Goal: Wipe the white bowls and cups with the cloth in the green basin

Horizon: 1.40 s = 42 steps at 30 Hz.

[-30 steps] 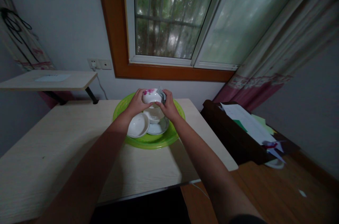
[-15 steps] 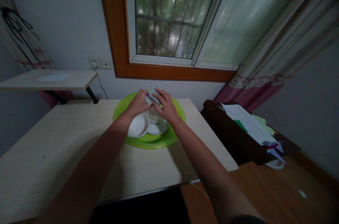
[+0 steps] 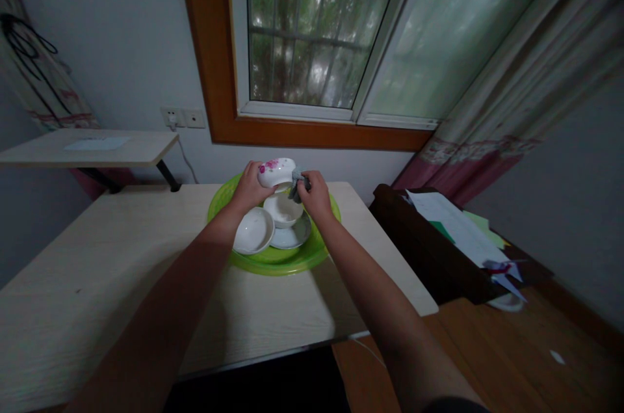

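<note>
My left hand [image 3: 251,186] grips a white bowl [image 3: 277,172] with pink flowers on its outside, tilted above a green basin [image 3: 292,266]. A grey cloth [image 3: 296,184] is bunched in my right hand [image 3: 314,194], close against the right side of that bowl. Inside the basin lie two white bowls, one at the left [image 3: 254,231] and one in the middle [image 3: 283,210], along with a white plate [image 3: 292,235] partly under the middle bowl.
The basin stands on a pale wooden table [image 3: 131,283] below a window. At the left is a raised shelf [image 3: 92,147] with a paper on it. Right of the table, papers [image 3: 448,221] lie on a dark brown piece of furniture [image 3: 419,244].
The flowered bowl has turned so that its outside shows. My right hand, with the cloth, has moved from over the bowl to its right side and slightly down.
</note>
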{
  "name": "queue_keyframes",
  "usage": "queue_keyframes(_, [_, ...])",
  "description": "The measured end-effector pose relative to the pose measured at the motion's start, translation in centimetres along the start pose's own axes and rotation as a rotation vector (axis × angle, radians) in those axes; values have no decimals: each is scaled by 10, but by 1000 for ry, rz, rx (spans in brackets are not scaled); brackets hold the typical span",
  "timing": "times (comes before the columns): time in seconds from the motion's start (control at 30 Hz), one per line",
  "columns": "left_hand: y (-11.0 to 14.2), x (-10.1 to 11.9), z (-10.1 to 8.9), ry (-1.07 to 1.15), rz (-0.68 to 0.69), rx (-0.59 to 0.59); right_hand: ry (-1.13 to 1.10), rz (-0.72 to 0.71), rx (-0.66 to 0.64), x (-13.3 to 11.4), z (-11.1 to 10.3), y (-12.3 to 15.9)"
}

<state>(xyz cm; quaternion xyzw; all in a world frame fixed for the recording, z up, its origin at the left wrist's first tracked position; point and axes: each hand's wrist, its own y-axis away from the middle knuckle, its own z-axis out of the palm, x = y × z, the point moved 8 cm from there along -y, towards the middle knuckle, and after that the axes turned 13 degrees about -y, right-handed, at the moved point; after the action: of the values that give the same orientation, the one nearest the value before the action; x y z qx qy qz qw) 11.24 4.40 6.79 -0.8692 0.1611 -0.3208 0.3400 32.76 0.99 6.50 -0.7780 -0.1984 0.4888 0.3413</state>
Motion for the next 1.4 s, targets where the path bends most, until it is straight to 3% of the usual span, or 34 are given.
queue_keyframes(0.27, [0, -2, -2, 6, -40, 2, 13, -279, -249, -35, 24, 8])
queue_keyframes(0.4, [0, -1, 1, 17, -21, -15, 53, -336, -297, -39, 30, 12])
queue_keyframes(0.6, [2, 2, 6, 21, 31, -53, 81, -284, -249, -41, 22, 10])
queue_keyframes(0.77, [6, 11, 13, 36, 123, -138, 42, -223, -130, -38, 8, 5])
queue_keyframes(0.9, [6, 12, 12, 35, 122, -148, 28, -129, -5, -24, -3, 0])
queue_keyframes(1.03, [5, 8, 6, 44, 72, -93, 26, -24, 61, -4, -10, -3])
queue_keyframes(1.2, [4, -3, -1, 98, -60, -15, 16, 92, 22, 18, -3, -2])
queue_keyframes(1.4, [6, -15, -2, 219, -212, 42, -125, 81, -85, 10, 13, 2])
